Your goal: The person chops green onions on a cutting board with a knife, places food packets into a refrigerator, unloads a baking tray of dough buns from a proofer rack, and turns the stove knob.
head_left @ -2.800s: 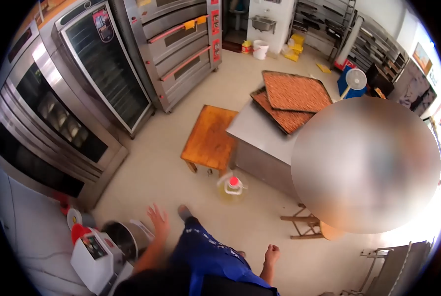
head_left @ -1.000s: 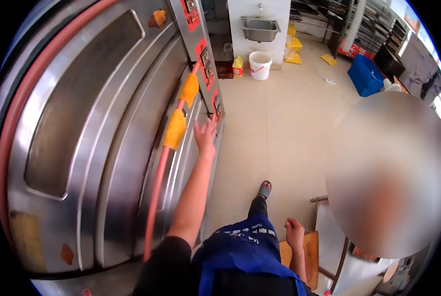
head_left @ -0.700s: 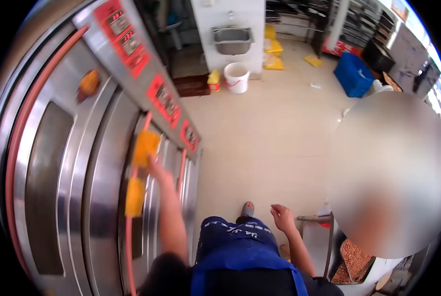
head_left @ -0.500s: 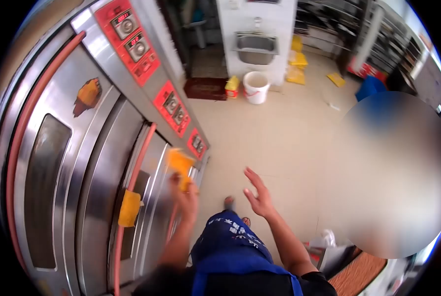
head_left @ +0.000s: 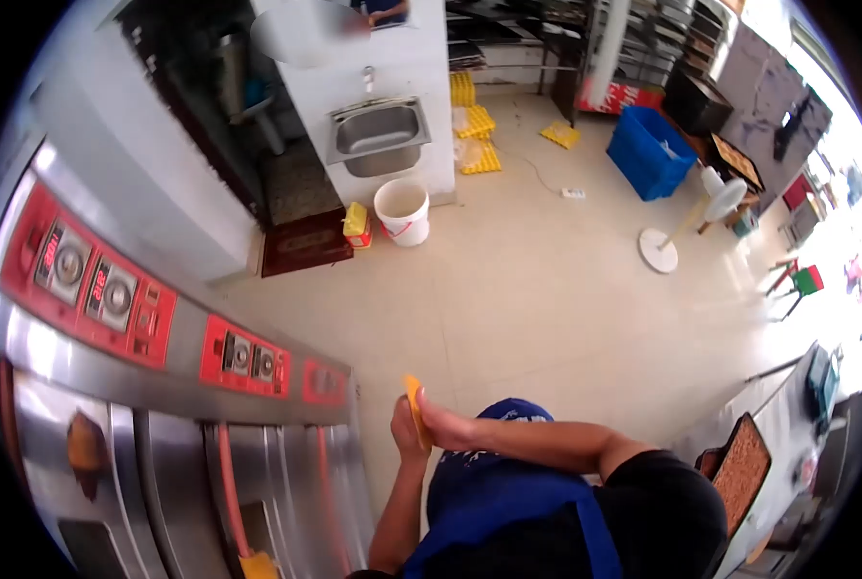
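A folded yellow cloth (head_left: 414, 403) is upright between my two hands, in front of the blue apron (head_left: 499, 511). My left hand (head_left: 407, 429) grips it from the left side. My right hand (head_left: 443, 425) presses against its other side, with the thumb near the cloth's top edge. Parts of the fingers are hidden behind the cloth and the hands. Another yellow cloth (head_left: 257, 565) is on the red oven handle (head_left: 230, 482) at lower left.
The steel deck oven (head_left: 185, 400) with red control panels stands on the left. Ahead are a sink (head_left: 380, 130), a white bucket (head_left: 402, 212) and a doormat (head_left: 305, 243). A blue bin (head_left: 651, 152) and a fan (head_left: 659, 249) stand right. A filled tray (head_left: 743, 473) lies at lower right.
My right hand, open and apart before, has come to the yellow cloth in my left hand. Both hands have moved away from the oven, and the view has turned.
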`<action>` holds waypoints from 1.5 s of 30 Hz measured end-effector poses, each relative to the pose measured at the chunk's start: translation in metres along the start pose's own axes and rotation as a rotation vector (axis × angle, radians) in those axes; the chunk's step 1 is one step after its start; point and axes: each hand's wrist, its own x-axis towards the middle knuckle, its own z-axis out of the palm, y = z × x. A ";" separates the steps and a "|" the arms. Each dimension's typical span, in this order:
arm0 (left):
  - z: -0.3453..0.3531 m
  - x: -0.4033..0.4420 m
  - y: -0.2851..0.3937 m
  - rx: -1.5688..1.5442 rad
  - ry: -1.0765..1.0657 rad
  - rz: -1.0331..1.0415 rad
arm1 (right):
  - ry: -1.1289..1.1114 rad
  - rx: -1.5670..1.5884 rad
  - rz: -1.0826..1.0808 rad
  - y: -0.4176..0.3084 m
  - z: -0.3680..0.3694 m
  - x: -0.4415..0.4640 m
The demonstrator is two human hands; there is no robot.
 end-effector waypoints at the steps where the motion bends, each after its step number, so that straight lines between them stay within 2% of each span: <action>1: 0.012 0.011 -0.012 0.006 -0.033 0.025 | 0.023 -0.051 -0.037 -0.011 -0.003 0.008; 3: 0.035 0.033 -0.030 0.310 0.043 0.022 | -0.003 -0.106 -0.095 -0.036 -0.019 0.012; 4: 0.046 0.045 -0.039 0.308 0.033 0.032 | 0.002 -0.103 -0.108 -0.041 -0.030 0.017; 6: 0.061 0.070 -0.055 -0.609 0.220 -0.254 | 0.069 -0.244 -0.161 -0.053 -0.045 0.029; 7: 0.066 0.090 -0.075 -0.608 0.267 -0.259 | 0.078 -0.296 -0.093 -0.066 -0.058 0.025; 8: 0.062 0.106 -0.104 -1.078 0.210 -0.426 | 0.048 -0.313 -0.038 -0.097 -0.061 0.008; 9: 0.055 0.099 -0.119 -1.560 0.169 -0.556 | -0.078 -0.686 0.092 -0.142 -0.058 -0.009; 11: 0.053 0.115 -0.075 -1.219 0.220 -0.553 | -0.110 -1.428 -0.274 -0.182 -0.066 -0.022; 12: 0.065 0.128 -0.001 -1.120 0.456 -0.809 | -0.001 -1.633 -0.872 -0.186 -0.070 -0.024; 13: 0.080 0.129 0.029 -1.234 0.405 -0.784 | 0.038 -1.820 -1.025 -0.204 -0.059 -0.014; 14: 0.099 0.126 0.047 -1.343 0.326 -0.743 | -0.017 -1.895 -1.104 -0.198 -0.067 -0.002; 15: 0.124 0.131 0.061 -1.276 0.341 -0.863 | -0.069 -1.964 -1.189 -0.194 -0.076 0.011; 16: 0.141 0.129 0.072 -1.218 0.317 -0.998 | 0.014 -1.569 -0.821 -0.155 -0.130 0.032; 17: 0.149 0.123 0.083 -1.270 0.395 -0.988 | 0.133 -1.202 -0.443 -0.141 -0.165 0.035; 19: 0.140 0.132 0.092 -1.021 0.643 -1.030 | -0.007 -1.305 -0.413 -0.158 -0.147 0.041; 20: 0.140 0.126 0.087 -1.037 0.676 -1.036 | -0.073 -1.369 -0.396 -0.160 -0.136 0.039; 21: 0.134 0.114 0.061 -1.125 0.597 -0.950 | -0.086 -1.381 -0.360 -0.145 -0.140 0.055; 22: 0.134 0.107 0.050 -1.202 0.524 -0.848 | -0.041 -1.241 -0.300 -0.140 -0.139 0.070; 23: 0.126 0.107 0.074 -1.147 0.591 -0.791 | 0.008 -1.108 -0.238 -0.136 -0.136 0.084; 24: 0.127 0.101 0.070 -1.172 0.612 -0.797 | 0.021 -1.171 -0.327 -0.132 -0.128 0.092; 26: 0.128 0.084 0.061 -1.078 0.677 -0.665 | 0.026 -1.247 -0.389 -0.121 -0.119 0.118; 27: 0.121 0.066 0.066 -1.100 0.688 -0.684 | 0.034 -0.822 -0.147 -0.119 -0.126 0.135; 28: 0.103 0.045 0.077 -1.021 0.646 -0.501 | 0.045 -0.387 0.070 -0.116 -0.130 0.142; 29: 0.086 0.035 0.081 -0.925 0.611 -0.306 | 0.034 -0.398 0.079 -0.117 -0.121 0.138; 30: 0.076 0.029 0.079 -0.922 0.633 -0.293 | -0.011 -0.424 0.230 -0.123 -0.099 0.125; 31: 0.065 0.021 0.076 -0.342 0.818 -0.356 | -0.059 -0.451 0.381 -0.123 -0.083 0.115; 32: 0.057 0.010 0.071 0.246 0.961 -0.421 | -0.152 -0.327 0.452 -0.106 -0.076 0.101; 33: 0.056 0.006 0.053 1.022 0.717 -0.600 | -0.262 -0.611 0.325 -0.080 -0.046 0.078; 34: 0.069 -0.003 0.037 1.008 0.736 -0.627 | -0.373 -0.889 0.190 -0.060 -0.018 0.054; 35: 0.086 -0.012 0.023 0.801 0.858 -0.552 | -0.325 -1.320 0.024 -0.049 -0.006 0.053; 36: 0.078 -0.017 0.036 0.599 0.970 -0.460 | -0.333 -1.334 0.033 -0.031 -0.008 0.064; 37: 0.056 -0.035 0.044 0.736 0.754 -0.395 | -0.324 -1.398 0.032 -0.012 -0.019 0.076; 38: 0.050 -0.048 0.039 0.716 0.762 -0.402 | -0.313 -1.465 0.029 0.001 -0.026 0.083; 39: 0.047 -0.060 0.035 0.568 0.795 -0.461 | -0.310 -1.484 0.039 0.008 -0.024 0.086; 40: 0.041 -0.071 0.031 0.428 0.825 -0.509 | -0.236 -1.162 0.337 0.015 -0.019 0.093; 41: 0.034 -0.084 0.027 0.425 0.825 -0.500 | -0.157 -0.812 0.601 0.023 -0.014 0.098; 43: 0.023 -0.111 0.021 0.888 0.592 -0.468 | -0.172 -0.720 0.611 0.040 -0.010 0.103; 44: 0.019 -0.124 0.016 0.886 0.606 -0.466 | -0.191 -0.627 0.638 0.048 -0.007 0.105; 45: 0.010 -0.136 0.016 0.867 0.669 -0.274 | -0.204 -0.639 0.638 0.051 0.000 0.104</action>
